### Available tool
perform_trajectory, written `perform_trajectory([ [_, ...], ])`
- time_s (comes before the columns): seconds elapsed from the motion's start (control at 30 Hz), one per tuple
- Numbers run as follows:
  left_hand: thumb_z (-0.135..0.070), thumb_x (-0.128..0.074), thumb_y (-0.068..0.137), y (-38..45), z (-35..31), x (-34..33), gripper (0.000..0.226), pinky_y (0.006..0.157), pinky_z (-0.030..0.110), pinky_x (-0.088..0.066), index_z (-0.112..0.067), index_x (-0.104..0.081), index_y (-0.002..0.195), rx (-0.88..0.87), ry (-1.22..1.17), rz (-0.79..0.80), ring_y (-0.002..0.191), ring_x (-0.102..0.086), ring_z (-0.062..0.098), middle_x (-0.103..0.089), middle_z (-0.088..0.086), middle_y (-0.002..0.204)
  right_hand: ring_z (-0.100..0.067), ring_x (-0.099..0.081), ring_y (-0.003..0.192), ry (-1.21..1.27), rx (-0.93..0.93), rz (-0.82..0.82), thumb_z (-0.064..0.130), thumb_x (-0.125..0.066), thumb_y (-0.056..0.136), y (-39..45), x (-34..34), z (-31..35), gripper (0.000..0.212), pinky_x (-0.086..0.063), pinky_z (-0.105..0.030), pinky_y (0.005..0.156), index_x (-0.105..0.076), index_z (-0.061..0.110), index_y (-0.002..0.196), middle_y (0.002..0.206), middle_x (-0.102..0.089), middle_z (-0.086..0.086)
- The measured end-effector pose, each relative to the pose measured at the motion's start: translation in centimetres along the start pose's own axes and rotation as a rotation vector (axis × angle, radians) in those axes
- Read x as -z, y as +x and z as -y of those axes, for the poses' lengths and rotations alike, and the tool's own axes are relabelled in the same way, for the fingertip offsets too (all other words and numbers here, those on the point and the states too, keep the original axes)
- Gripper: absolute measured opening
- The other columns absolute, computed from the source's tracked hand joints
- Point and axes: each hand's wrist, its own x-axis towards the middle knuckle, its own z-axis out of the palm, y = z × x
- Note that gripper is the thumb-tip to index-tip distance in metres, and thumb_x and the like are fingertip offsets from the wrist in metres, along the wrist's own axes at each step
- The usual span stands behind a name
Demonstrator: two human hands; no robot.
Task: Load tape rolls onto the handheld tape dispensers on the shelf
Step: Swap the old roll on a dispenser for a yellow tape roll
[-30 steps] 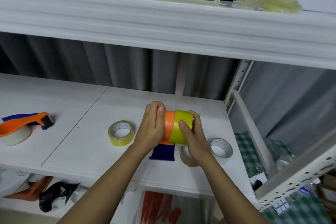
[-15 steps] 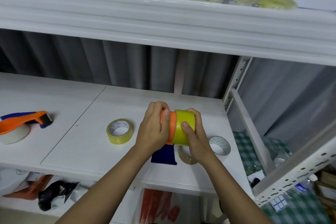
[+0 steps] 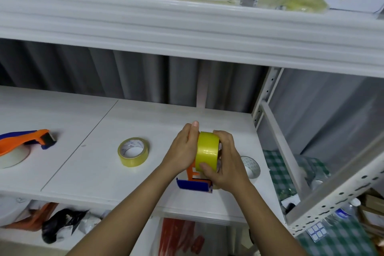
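Yellow tape roll (image 3: 207, 151) sits on edge between your two hands, above the front of the middle shelf board (image 3: 99, 164), pushed against the orange-and-blue dispenser (image 3: 194, 181). I can't tell if it's fully seated on the hub, your hands cover it. Your left hand (image 3: 182, 151) has fingers fairly straight, pressing flat on the dispenser's side; your right hand (image 3: 226, 162) curls round the roll, thumb on its face. Risk: if the roll goes on cocked it will probably jam on the hub, and more side pressure could twist the plastic frame. The blue blade end hangs just under your right palm, so a slip could put skin on the teeth. Drop it and it lands near the front edge, likely off the shelf. Left to right on the board: a second orange dispenser (image 3: 22, 141) already carrying a pale roll, a spare yellowish roll (image 3: 133, 151) lying flat, your work, then a white-cored roll (image 3: 250, 166) just beside your right wrist. White metal racking, grey curtain behind, cluttered upper shelf (image 3: 187, 27), green check cloth at lower right.
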Motion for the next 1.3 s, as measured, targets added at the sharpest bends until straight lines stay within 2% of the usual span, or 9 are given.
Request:
perform_trajectory([
  [0.1,-0.065,-0.013,0.088,0.0,0.2,-0.1,0.058,0.078,0.027,-0.046,-0.022,-0.046,0.108,0.056,-0.023,0.056,0.09,-0.056,0.014,-0.054,0.003,0.101,-0.019,-0.053,0.108,0.013,-0.042,0.027,0.072,-0.051,0.068,-0.1,0.1,-0.3,0.08,-0.052,-0.032,0.08,-0.031,0.027,0.131,0.129,-0.041,-0.002],
  [0.33,-0.068,-0.009,0.078,-0.6,0.5,-0.1,0.052,0.059,0.016,-0.041,-0.028,-0.035,0.1,-0.078,-0.027,0.009,0.077,-0.054,0.009,-0.047,-0.006,0.087,-0.016,-0.052,0.104,0.15,-0.124,-0.011,0.084,-0.041,0.07,-0.2,-0.7,-0.3,0.059,-0.054,-0.036,0.077,-0.017,0.064,0.12,0.122,-0.042,0.005],
  [0.5,-0.066,-0.009,0.087,-0.5,1.3,0.3,0.046,0.059,0.011,-0.04,-0.03,-0.036,0.099,-0.225,-0.013,-0.01,0.078,-0.051,0.003,-0.045,-0.01,0.091,-0.024,-0.054,0.103,0.336,-0.256,0.032,0.079,-0.051,0.068,0.1,-1.2,0.2,0.07,-0.055,-0.049,0.079,-0.03,0.041,0.123,0.121,-0.042,-0.01],
  [0.63,-0.059,-0.016,0.089,-0.3,2.1,0.8,0.029,0.075,0.002,-0.038,-0.045,-0.035,0.106,-0.264,0.004,0.012,0.1,-0.046,-0.006,-0.039,-0.013,0.112,-0.005,-0.055,0.099,0.499,-0.268,0.081,0.052,-0.065,0.077,0.3,-1.2,0.3,0.059,-0.055,-0.024,0.071,-0.033,0.035,0.123,0.123,-0.039,-0.011],
  [0.73,-0.063,-0.025,0.09,0.0,2.3,1.5,0.048,0.083,0.007,-0.037,-0.036,-0.032,0.129,-0.148,0.072,-0.002,0.112,-0.04,0.001,-0.028,-0.012,0.125,-0.004,-0.05,0.11,0.548,-0.291,0.085,0.028,-0.074,0.079,0.2,-1.2,0.0,0.062,-0.053,-0.018,0.072,-0.033,0.035,0.125,0.132,-0.034,-0.01],
  [0.9,-0.078,-0.048,0.065,-0.6,0.9,1.8,0.072,0.066,0.014,-0.048,-0.038,-0.029,0.122,0.098,-0.026,0.21,0.095,-0.057,0.007,-0.051,-0.011,0.117,-0.019,-0.042,0.124,0.278,-0.325,-0.031,0.04,-0.08,0.069,0.4,-1.8,0.4,0.086,-0.053,-0.04,0.093,-0.024,0.04,0.134,0.138,-0.028,0.01],
  [1.0,-0.059,-0.072,0.067,-0.6,0.5,1.7,0.075,0.064,0.013,-0.045,-0.041,-0.028,0.124,0.06,0.076,0.227,0.094,-0.056,0.01,-0.047,-0.019,0.108,-0.021,-0.039,0.126,0.235,-0.323,0.035,0.037,-0.083,0.066,0.6,-1.8,0.4,0.097,-0.052,-0.043,0.094,-0.016,0.047,0.135,0.134,-0.022,0.016],
  [1.2,-0.043,-0.069,0.08,0.2,1.6,4.8,0.049,0.074,0.013,-0.049,-0.048,-0.036,0.117,-0.014,0.041,0.329,0.102,-0.054,0.003,-0.052,-0.022,0.112,0.0,-0.05,0.105,0.395,-0.3,0.117,0.04,-0.08,0.065,1.3,2.0,-1.2,0.083,-0.051,-0.013,0.075,-0.029,0.053,0.13,0.123,-0.037,0.015],
  [1.3,-0.045,-0.07,0.078,0.1,2.0,5.2,0.046,0.078,0.013,-0.05,-0.056,-0.04,0.112,-0.006,-0.014,0.412,0.106,-0.054,-0.001,-0.053,-0.029,0.113,0.0,-0.047,0.117,0.426,-0.347,0.255,0.036,-0.074,0.074,2.0,3.2,-1.9,0.068,-0.048,-0.019,0.09,-0.041,0.043,0.133,0.13,-0.046,0.012],
])
